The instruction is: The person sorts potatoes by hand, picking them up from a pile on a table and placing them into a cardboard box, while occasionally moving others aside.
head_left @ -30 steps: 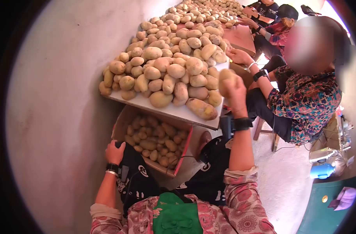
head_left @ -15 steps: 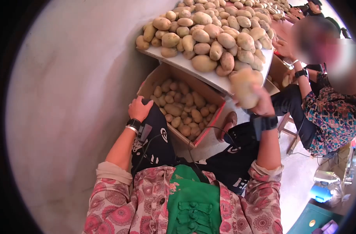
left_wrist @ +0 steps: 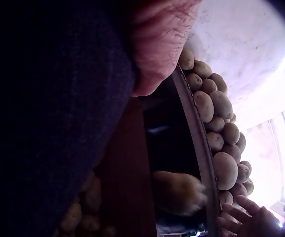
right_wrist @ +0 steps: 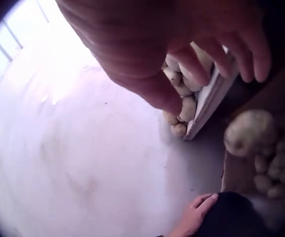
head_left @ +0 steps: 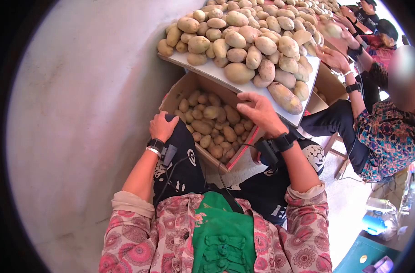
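My right hand (head_left: 262,113) is held over the corner of the cardboard box (head_left: 243,150), beside the table's near edge, fingers spread and holding nothing. A larger potato (right_wrist: 251,132) appears below and apart from that hand in the right wrist view, over the box of smaller potatoes (head_left: 216,149). The left wrist view shows this potato (left_wrist: 179,192) blurred. Resting on the left knee, my left hand (head_left: 164,127) lies near the box's left wall. Closest to my right hand on the tabletop is a long, yellow-patched potato (head_left: 285,97).
A large heap of potatoes (head_left: 237,54) covers the white table (head_left: 194,67) above the box. At right, a person in a patterned shirt (head_left: 389,136) sits by another box (head_left: 330,82). The wall (head_left: 89,113) runs along the left.
My right hand has let go of the large potato and moved left from the table's right corner to above the box. The left hand stays on the knee; the head view has shifted.
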`<action>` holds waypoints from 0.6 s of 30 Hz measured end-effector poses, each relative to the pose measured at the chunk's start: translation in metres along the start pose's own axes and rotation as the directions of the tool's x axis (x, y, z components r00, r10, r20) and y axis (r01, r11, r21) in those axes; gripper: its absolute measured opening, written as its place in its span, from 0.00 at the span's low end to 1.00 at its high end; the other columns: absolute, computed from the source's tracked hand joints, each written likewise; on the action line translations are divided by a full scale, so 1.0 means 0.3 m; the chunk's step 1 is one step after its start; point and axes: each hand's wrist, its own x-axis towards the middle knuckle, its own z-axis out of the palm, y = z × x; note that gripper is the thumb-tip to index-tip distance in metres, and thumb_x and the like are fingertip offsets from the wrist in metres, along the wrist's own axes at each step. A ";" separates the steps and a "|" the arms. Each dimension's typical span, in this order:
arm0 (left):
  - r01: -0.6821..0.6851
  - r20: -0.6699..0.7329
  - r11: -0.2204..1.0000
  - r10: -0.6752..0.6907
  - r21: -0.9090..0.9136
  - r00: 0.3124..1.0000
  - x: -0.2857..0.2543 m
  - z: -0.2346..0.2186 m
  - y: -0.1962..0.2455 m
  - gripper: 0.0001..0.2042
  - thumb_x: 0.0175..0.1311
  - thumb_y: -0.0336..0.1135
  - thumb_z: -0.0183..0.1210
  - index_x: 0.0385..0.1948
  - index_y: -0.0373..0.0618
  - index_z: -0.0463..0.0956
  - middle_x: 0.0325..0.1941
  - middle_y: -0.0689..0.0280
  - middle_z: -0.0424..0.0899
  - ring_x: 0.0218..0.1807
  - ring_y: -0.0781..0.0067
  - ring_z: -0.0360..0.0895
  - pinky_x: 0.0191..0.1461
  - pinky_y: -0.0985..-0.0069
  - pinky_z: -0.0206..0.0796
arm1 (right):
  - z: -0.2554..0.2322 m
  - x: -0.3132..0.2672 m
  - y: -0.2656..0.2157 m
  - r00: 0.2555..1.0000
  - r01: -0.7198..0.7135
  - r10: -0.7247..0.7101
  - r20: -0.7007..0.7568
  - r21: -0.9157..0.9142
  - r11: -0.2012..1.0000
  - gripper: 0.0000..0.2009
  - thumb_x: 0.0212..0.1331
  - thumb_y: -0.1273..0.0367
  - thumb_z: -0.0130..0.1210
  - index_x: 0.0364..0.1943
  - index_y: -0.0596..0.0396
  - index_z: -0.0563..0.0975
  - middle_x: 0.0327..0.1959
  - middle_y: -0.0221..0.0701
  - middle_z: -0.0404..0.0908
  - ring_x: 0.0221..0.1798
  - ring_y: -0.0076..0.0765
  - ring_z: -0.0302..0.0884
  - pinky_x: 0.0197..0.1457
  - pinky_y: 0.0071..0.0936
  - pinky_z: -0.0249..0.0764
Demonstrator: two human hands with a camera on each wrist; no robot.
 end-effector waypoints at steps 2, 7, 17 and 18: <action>-0.009 0.002 1.000 0.009 0.004 1.000 -0.001 0.011 -0.001 0.26 0.51 0.57 0.59 0.45 0.46 0.76 0.45 0.52 0.78 0.48 0.47 0.74 0.53 0.58 0.65 | -0.033 -0.020 -0.066 0.987 0.137 -0.122 -0.108 0.147 0.980 0.11 0.56 0.71 0.58 0.42 0.60 0.77 0.35 0.27 0.81 0.38 0.19 0.75 0.44 0.20 0.72; -0.024 -0.008 1.000 0.024 0.004 1.000 0.006 0.023 -0.010 0.26 0.51 0.57 0.59 0.44 0.46 0.76 0.45 0.52 0.79 0.48 0.48 0.75 0.52 0.58 0.66 | -0.250 -0.047 -0.058 0.767 0.283 -0.289 -0.573 -0.102 0.954 0.07 0.55 0.72 0.60 0.38 0.57 0.79 0.31 0.21 0.80 0.34 0.14 0.73 0.40 0.18 0.72; -0.022 0.011 0.999 0.021 0.025 1.000 0.028 0.006 0.002 0.26 0.52 0.56 0.59 0.45 0.45 0.76 0.46 0.51 0.78 0.48 0.47 0.74 0.52 0.58 0.66 | -0.388 -0.066 0.079 0.832 -0.117 -0.357 -0.425 -0.763 0.635 0.22 0.50 0.56 0.59 0.43 0.60 0.77 0.44 0.46 0.78 0.49 0.51 0.75 0.55 0.40 0.68; -0.016 0.013 0.999 0.016 0.029 1.000 0.025 -0.001 0.008 0.26 0.52 0.56 0.59 0.46 0.46 0.76 0.46 0.51 0.78 0.49 0.47 0.74 0.52 0.57 0.66 | -0.392 -0.062 0.079 0.828 -0.126 -0.358 -0.431 -0.766 0.631 0.19 0.50 0.58 0.59 0.42 0.58 0.77 0.42 0.47 0.78 0.48 0.51 0.75 0.54 0.40 0.69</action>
